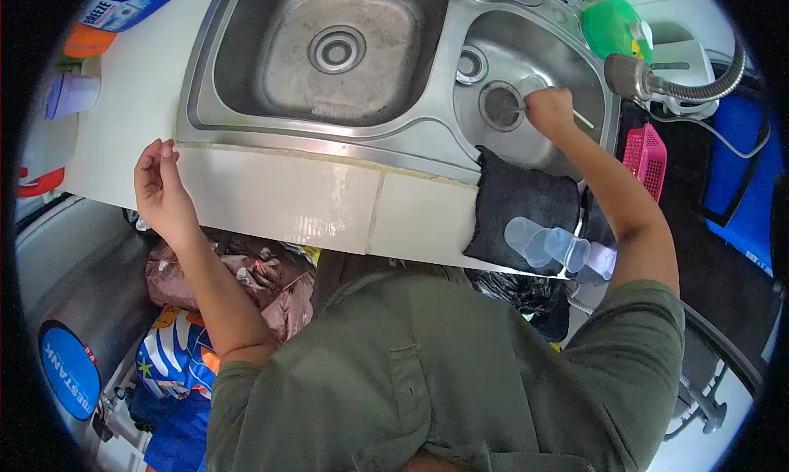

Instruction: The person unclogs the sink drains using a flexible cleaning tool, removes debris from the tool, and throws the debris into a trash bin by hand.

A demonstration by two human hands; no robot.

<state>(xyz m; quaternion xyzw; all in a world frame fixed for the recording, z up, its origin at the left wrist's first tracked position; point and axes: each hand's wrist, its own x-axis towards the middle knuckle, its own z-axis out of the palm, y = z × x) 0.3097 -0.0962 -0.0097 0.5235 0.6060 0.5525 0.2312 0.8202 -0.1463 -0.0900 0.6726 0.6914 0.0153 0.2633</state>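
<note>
Over the small round sink basin (485, 139), my right hand (549, 112) is closed around a thin tool with a white stick handle (584, 119). The tool's other end points toward the dark drain (500, 105), and its kind is hard to make out. A metal sink strainer (472, 64) lies in the same basin, up and left of the drain. Something round and clear (532, 84) shows just behind my fingers. My left hand (163, 184) hovers by the front left edge of the counter, palm up, fingers loosely bent and apart, holding nothing.
Left of my right forearm, clear plastic cups (546, 244) lie on a black cloth (526, 197) at the counter edge. A large square basin (238, 69) is at centre. A pink basket (645, 161), flexible metal hose (699, 86) and green container (612, 28) stand right.
</note>
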